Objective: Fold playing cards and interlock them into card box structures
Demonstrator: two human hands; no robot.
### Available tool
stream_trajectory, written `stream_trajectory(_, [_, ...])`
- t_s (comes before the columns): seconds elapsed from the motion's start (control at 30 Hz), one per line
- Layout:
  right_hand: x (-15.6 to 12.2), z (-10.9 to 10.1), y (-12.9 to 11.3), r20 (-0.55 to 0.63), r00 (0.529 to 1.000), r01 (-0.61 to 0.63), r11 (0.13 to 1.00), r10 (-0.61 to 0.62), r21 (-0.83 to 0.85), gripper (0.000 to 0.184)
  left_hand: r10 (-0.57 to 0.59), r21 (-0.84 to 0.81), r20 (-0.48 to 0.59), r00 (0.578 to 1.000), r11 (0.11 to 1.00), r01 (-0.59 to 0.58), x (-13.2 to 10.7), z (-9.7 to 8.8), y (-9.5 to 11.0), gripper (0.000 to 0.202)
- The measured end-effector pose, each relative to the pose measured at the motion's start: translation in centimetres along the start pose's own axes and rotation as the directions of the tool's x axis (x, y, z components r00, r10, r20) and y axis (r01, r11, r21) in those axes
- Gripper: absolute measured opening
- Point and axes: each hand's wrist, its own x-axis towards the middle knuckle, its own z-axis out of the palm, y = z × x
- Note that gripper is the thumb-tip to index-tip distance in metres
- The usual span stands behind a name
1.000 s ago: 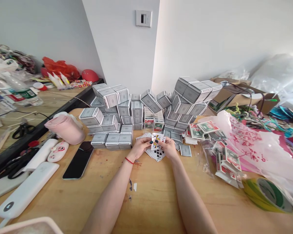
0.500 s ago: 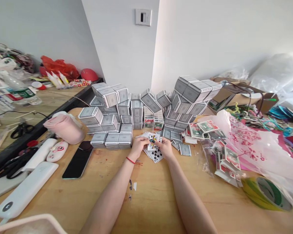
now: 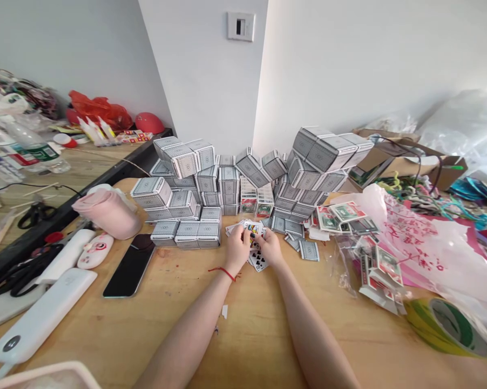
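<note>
Both hands meet at the middle of the wooden table over a few face-up playing cards [image 3: 253,227]. My left hand [image 3: 238,249], with a red string at the wrist, is closed on the cards' left side, its thumb on their faces. My right hand [image 3: 270,248] grips their right side, thumb across the front. Beneath them, loose cards [image 3: 258,261] lie fanned on the table, one showing black pips. Just behind stand red-and-green card boxes [image 3: 256,202]. Stacks of grey-backed cards [image 3: 197,231] rise to the left, and more stacks [image 3: 325,151] to the right.
A black phone [image 3: 130,266], a pink roll [image 3: 106,213] and a white power bank [image 3: 43,316] lie on the left. On the right are opened card boxes [image 3: 383,273], crumpled plastic and a roll of yellow tape [image 3: 446,327]. A wall stands behind the stacks.
My left hand has turned inward and slid right over the cards, its thumb now close to the right thumb. More of the held cards is covered. The right hand has shifted slightly left.
</note>
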Motion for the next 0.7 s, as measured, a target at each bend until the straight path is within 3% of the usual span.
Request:
stream_trajectory(0.17, [-0.2,0.1,0.0,0.077,0.994,-0.077,0.995,0.072,0.060,0.027,0.027,0.200,0.016,1.000,0.979,-0.030,0.1,-0.4,-0.4,0.033])
stream_trajectory(0.33, [-0.2,-0.5,-0.5,0.107,0.993,-0.053,0.993,0.041,0.108,0.023,0.042,0.258,0.016,0.999,0.965,-0.045,0.1,-0.3,-0.8,0.038])
stream_trajectory(0.57, [-0.2,-1.1,-1.2,0.317,0.944,-0.177,0.955,0.096,0.237,0.024,0.021,0.422,-0.003,1.000,0.906,-0.018,0.5,-0.4,-1.0,0.036])
stream_trajectory(0.7, [-0.4,-1.0,-1.6,0.341,0.936,-0.179,0.956,0.092,0.234,0.024,0.019,0.421,0.024,1.000,0.907,-0.027,0.4,-0.4,-1.0,0.029])
